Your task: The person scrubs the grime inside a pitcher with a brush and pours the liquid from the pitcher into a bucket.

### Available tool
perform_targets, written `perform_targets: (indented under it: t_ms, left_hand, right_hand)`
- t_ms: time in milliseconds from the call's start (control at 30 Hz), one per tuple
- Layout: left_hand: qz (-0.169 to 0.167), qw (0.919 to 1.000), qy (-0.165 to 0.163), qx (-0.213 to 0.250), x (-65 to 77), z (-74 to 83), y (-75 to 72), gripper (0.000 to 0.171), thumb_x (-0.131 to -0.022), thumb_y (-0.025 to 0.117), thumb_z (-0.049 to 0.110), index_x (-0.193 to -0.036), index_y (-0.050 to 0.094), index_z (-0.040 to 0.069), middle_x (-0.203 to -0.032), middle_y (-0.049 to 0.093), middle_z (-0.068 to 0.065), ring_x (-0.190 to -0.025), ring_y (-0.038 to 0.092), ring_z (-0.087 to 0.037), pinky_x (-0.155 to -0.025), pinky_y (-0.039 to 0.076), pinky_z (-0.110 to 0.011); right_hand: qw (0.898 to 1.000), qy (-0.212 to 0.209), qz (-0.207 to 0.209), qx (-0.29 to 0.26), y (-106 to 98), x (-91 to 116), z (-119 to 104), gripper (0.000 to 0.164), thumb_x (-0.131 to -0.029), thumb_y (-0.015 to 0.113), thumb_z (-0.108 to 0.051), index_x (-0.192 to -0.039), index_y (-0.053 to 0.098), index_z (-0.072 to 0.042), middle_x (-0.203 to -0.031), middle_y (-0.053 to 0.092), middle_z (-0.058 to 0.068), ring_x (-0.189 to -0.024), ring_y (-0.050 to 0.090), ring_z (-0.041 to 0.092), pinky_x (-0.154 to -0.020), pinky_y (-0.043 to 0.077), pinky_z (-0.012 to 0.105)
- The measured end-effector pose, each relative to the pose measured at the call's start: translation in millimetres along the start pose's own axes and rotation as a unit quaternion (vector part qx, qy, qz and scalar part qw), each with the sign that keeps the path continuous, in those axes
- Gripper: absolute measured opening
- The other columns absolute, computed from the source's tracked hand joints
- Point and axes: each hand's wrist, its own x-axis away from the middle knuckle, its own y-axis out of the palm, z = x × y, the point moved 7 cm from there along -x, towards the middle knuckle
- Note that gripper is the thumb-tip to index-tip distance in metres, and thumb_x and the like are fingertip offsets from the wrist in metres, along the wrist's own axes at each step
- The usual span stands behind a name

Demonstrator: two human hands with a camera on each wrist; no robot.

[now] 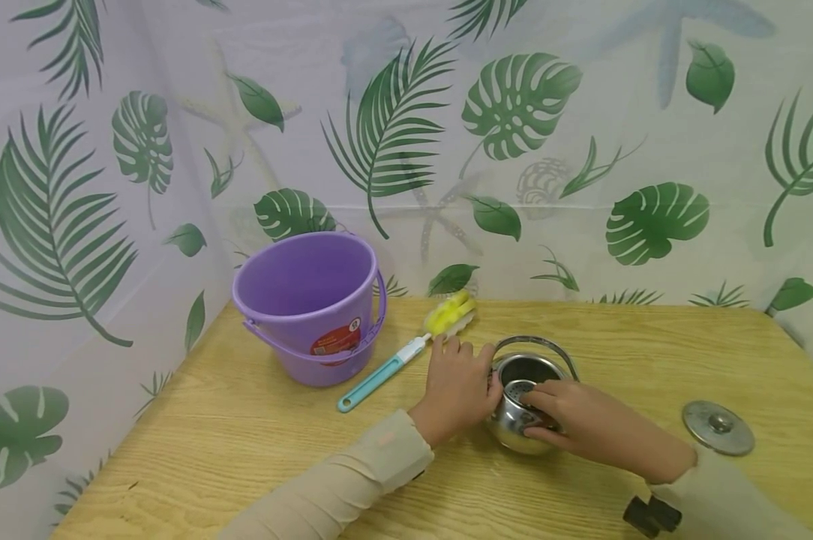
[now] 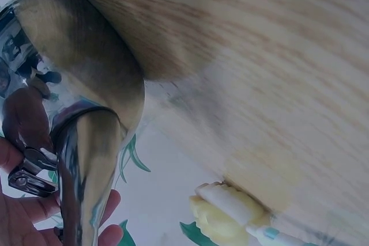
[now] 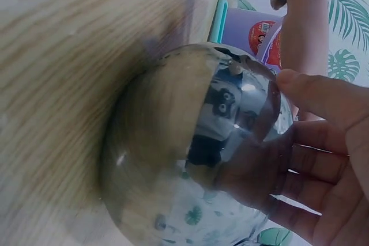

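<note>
- Teapot (image 1: 518, 439) of polished metal, standing on the wooden table (image 1: 622, 352) between my two hands, mouth uncovered; the head view shows its arched handle (image 1: 538, 340) and, within the mouth, a perforated strainer (image 1: 517, 391).
- Left hand (image 1: 460, 384): in the head view, set against the teapot's side, thumb by the rim. Only the left wrist view reveals the spout (image 2: 86, 182), with my fingers curled round it on both sides.
- Right hand (image 1: 571, 416): in the head view, fingertips at the strainer, thumb lower on the outer wall. The right wrist view shows my fingers slightly parted at the rim, but hides the strainer; whether I pinch it, I cannot tell.
- Lid (image 1: 719, 426): flat on the table at right, head view only.
- Brush (image 1: 376, 379): lying beside the purple bucket (image 1: 281, 337); the left wrist view gives its yellow head, the right wrist view its turquoise end and the bucket's red label (image 3: 262, 36).
</note>
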Motion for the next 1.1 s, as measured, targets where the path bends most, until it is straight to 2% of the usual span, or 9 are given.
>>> perform_targets:
  t_ms: [400, 733, 900, 1100]
  left_hand:
    - [-0.006, 1.0000, -0.001, -0.001, -0.6, 0.2, -1.0, 0.029, -0.089, 0.051, 0.037, -0.109, 0.062, 0.021, -0.085, 0.069, 0.001, -0.086, 0.061, -0.019, -0.094, 0.041, -0.042]
    - [0.002, 1.0000, -0.001, 0.003, 0.3, 0.4, -3.9, 0.028, -0.089, 0.051, 0.037, -0.109, 0.062, 0.021, -0.084, 0.068, 0.001, -0.086, 0.061, -0.019, -0.094, 0.041, -0.042]
    - [-0.002, 1.0000, -0.004, 0.005, 0.2, 0.1, -3.1, 0.028, -0.089, 0.051, 0.038, -0.109, 0.062, 0.021, -0.084, 0.068, 0.001, -0.085, 0.060, -0.019, -0.094, 0.040, -0.042]
    - [-0.009, 0.9999, -0.005, 0.005, 0.1, -0.2, -2.2, 0.029, -0.089, 0.051, 0.038, -0.110, 0.062, 0.022, -0.086, 0.068, 0.000, -0.087, 0.060, -0.019, -0.095, 0.040, -0.042]
  right_hand:
    - [1.000, 0.013, 0.002, -0.009, -5.5, -5.0, 1.4, 0.021, -0.080, 0.072, -0.022, -0.093, 0.068, -0.006, -0.082, 0.066, -0.001, -0.071, 0.062, 0.009, -0.060, 0.051, 0.026]
    - [1.000, 0.018, -0.009, -0.015, -8.6, -10.6, 3.8, 0.002, -0.082, 0.069, -0.010, -0.083, 0.067, -0.009, -0.072, 0.060, -0.006, -0.064, 0.054, 0.003, -0.056, 0.047, 0.023]
    - [1.000, 0.015, 0.005, -0.002, -8.5, -8.8, 3.3, 0.005, -0.079, 0.070, -0.007, -0.082, 0.067, -0.009, -0.073, 0.061, -0.004, -0.064, 0.056, 0.006, -0.056, 0.047, 0.023]
    - [0.998, 0.008, 0.051, 0.019, -9.9, -3.5, 0.8, 0.010, -0.074, 0.074, -0.005, -0.083, 0.068, -0.007, -0.076, 0.063, -0.001, -0.068, 0.061, 0.012, -0.059, 0.050, 0.025]
